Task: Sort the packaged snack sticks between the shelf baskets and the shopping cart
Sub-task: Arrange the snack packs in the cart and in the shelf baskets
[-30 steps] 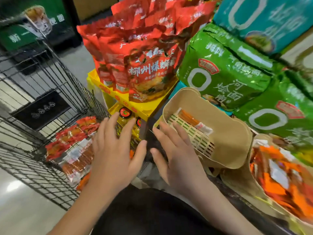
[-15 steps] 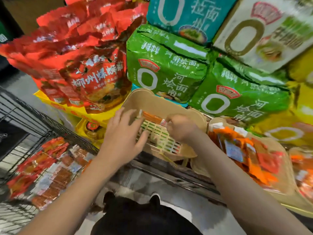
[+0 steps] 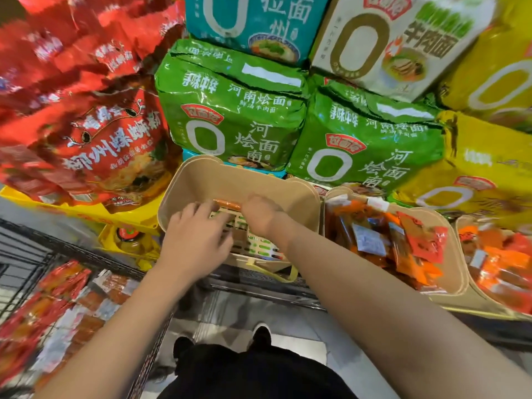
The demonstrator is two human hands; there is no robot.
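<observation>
A tan shelf basket point(image 3: 201, 180) stands in front of me, nearly empty, with a slotted floor. An orange snack stick point(image 3: 227, 203) lies at its back. My right hand point(image 3: 260, 216) is curled over the stick's right end and grips it. My left hand point(image 3: 194, 237) reaches into the same basket with fingers spread, touching the floor beside the stick and holding nothing. A second tan basket point(image 3: 454, 254) to the right is full of orange and red snack packets. The wire shopping cart point(image 3: 26, 266) at lower left holds several snack stick packets point(image 3: 66, 306).
Red noodle bags point(image 3: 95, 133) sit on a yellow tray behind the cart. Green noodle packs point(image 3: 230, 110) and yellow ones point(image 3: 475, 168) are stacked behind the baskets. A third basket of packets point(image 3: 506, 272) is at far right. My shoes point(image 3: 260, 335) stand on the grey floor below.
Both hands moved from the cart's edge up into the nearly empty basket. My right hand closed on the orange stick; my view swung right, away from the cart.
</observation>
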